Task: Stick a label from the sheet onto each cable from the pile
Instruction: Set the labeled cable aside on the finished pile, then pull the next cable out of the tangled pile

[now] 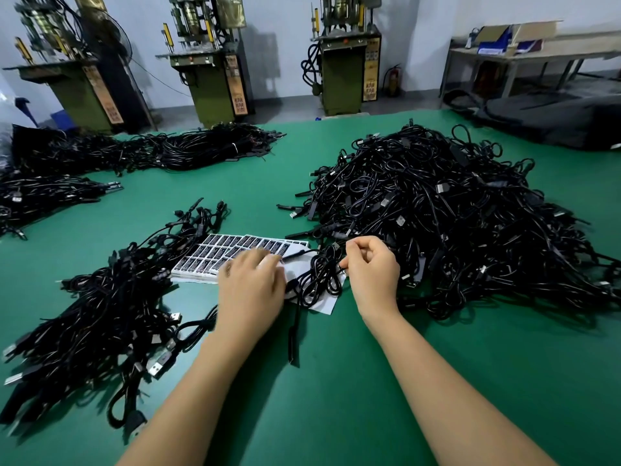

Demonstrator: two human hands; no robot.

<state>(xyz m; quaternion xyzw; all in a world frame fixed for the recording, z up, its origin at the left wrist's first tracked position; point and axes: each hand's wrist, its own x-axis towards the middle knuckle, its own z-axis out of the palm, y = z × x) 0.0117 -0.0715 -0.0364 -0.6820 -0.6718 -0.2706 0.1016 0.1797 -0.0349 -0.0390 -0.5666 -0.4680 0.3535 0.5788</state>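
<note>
A sheet of black labels (215, 252) lies on the green table (336, 381) in front of me. My left hand (250, 284) rests over the sheet's near right part, its fingers blurred. One coiled black cable (319, 277) lies across the sheet's bare white end, between my hands. My right hand (371, 269) has its fingers curled and pinches this cable at the coil's right side. The big pile of black cables (453, 210) rises just right of that hand. Whether my left fingers hold a label is hidden.
A flatter heap of black cables (100, 324) lies to the left of my left arm. More cable bundles (201, 149) lie at the table's far left. Green machines (215, 62) stand behind the table, and a bench (524, 52) stands far right.
</note>
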